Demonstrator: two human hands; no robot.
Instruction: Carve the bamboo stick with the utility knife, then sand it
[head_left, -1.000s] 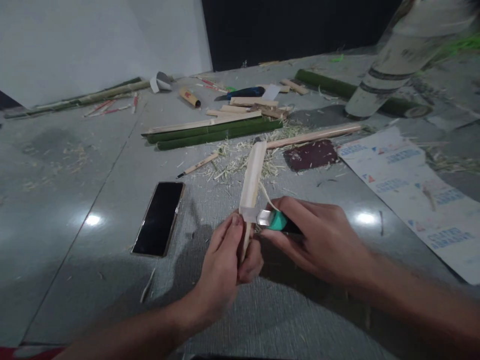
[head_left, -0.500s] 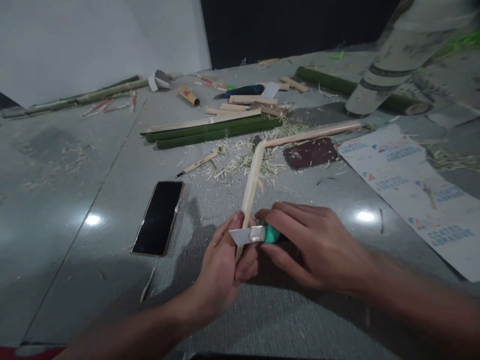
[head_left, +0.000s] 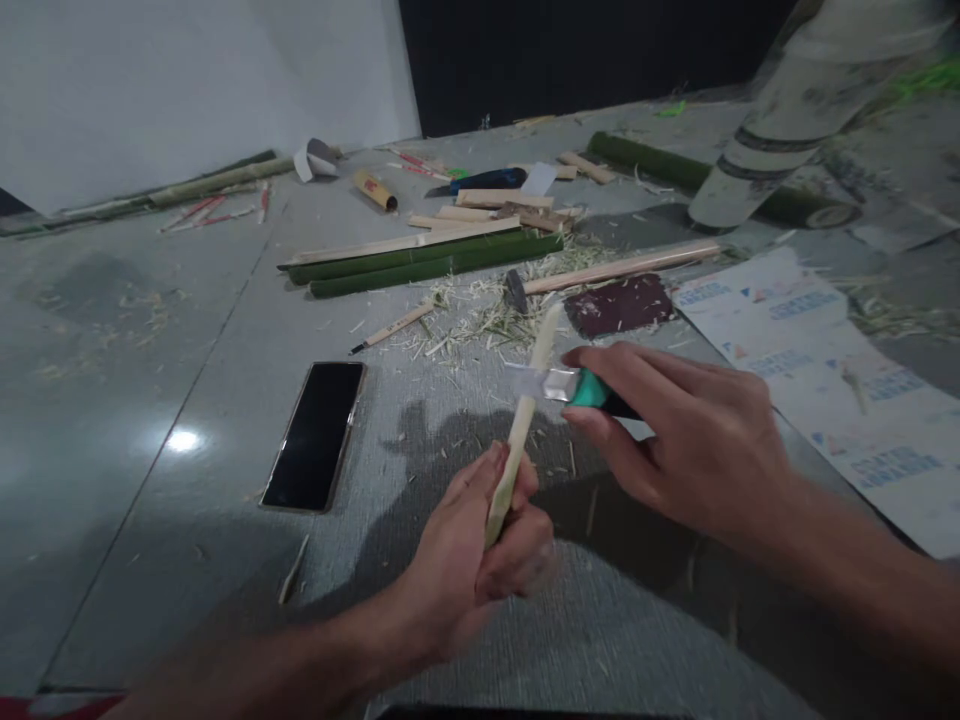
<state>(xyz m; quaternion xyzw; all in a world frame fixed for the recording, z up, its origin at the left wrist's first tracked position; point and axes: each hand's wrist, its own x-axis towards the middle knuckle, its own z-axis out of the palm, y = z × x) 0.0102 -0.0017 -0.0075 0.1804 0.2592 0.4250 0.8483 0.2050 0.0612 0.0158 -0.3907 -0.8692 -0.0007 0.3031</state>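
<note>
Near the centre of the head view, my left hand [head_left: 480, 545] is closed round the lower part of a pale bamboo strip [head_left: 519, 440], which points up and away. My right hand [head_left: 675, 430], to the right of it, grips a utility knife [head_left: 590, 388] with a green and black handle. The knife's blade lies across the upper part of the strip, slightly blurred. Beyond the strip's tip are a hammer [head_left: 622, 268] with a wooden handle and a scatter of shavings [head_left: 480, 325].
A phone [head_left: 315, 437] lies on the left. Green bamboo pieces [head_left: 435, 265], a carving tool [head_left: 394, 328] and a dark red sheet [head_left: 621, 305] lie farther off. Printed paper [head_left: 825, 370] is on the right. Another person's sleeved limb [head_left: 780, 130] reaches in at top right.
The knife in my right hand has moved up and away along the strip. My left hand has shifted slightly right and nearer, bringing the strip's tip away from the hammer head.
</note>
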